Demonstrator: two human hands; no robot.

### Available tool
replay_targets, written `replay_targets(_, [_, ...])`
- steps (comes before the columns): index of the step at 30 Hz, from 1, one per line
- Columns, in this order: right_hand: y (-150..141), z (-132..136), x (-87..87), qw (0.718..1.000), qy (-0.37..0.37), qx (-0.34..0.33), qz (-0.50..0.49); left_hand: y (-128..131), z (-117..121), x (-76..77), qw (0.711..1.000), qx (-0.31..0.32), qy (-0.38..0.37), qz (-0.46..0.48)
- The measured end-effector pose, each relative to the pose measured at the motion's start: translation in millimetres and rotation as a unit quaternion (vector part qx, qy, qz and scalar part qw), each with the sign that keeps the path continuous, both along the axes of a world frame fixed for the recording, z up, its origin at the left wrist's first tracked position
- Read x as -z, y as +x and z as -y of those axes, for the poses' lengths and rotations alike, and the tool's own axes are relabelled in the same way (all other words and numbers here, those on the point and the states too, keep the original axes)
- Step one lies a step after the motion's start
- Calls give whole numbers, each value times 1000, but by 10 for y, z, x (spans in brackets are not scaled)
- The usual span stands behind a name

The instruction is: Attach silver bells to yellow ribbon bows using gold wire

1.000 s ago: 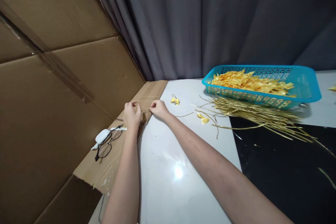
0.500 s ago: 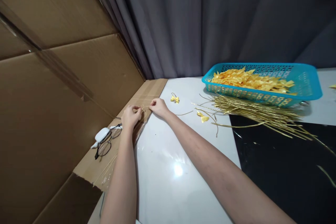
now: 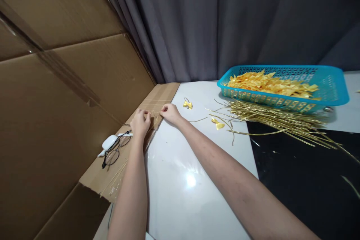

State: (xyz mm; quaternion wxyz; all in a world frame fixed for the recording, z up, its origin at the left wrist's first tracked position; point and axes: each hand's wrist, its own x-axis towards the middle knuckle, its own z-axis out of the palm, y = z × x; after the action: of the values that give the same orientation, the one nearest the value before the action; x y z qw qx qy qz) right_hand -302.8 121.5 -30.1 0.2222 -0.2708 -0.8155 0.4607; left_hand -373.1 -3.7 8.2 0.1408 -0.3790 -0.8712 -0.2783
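My left hand is closed in a pinch over the cardboard flap, on a thin gold cord that runs toward the other hand. My right hand pinches the cord too, at the flap's edge where it meets the white table. Loops of the cord lie between the two hands; their exact shape is too small to make out. Just right of my right hand rests a small yellow bow with a wire loop on it. A second yellow bow lies farther right among loose gold cords.
A turquoise basket of yellow ribbon pieces stands at the back right. In front of it spreads a bundle of gold cords, partly over a black mat. Glasses and a white case lie on the cardboard flap.
The view has shifted slightly. My left hand has turned a little, its fingers lifting slightly; my right hand stays almost where it was, still pinching the cord.
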Motion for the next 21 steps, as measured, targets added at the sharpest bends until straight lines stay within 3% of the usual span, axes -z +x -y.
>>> replay_targets(5, [-18,1,10,999,-32,-2,-19,-8,64,-177,986,-27,158,37])
replay_targets(10, [0,-22,-19,994,-96,-6,-55,1,106,-332,942,51,285,171])
replay_targets(15, [177,-101,-400,981,-151,-34,-116,82,96,-456,854,133,391,316])
replay_targets(18, [293,-88,-706,967,-167,-122,-148,132,71,-506,794,155,442,387])
replay_targets(21, [340,-8,-886,948,-167,-206,-176,176,61,-551,726,163,482,462])
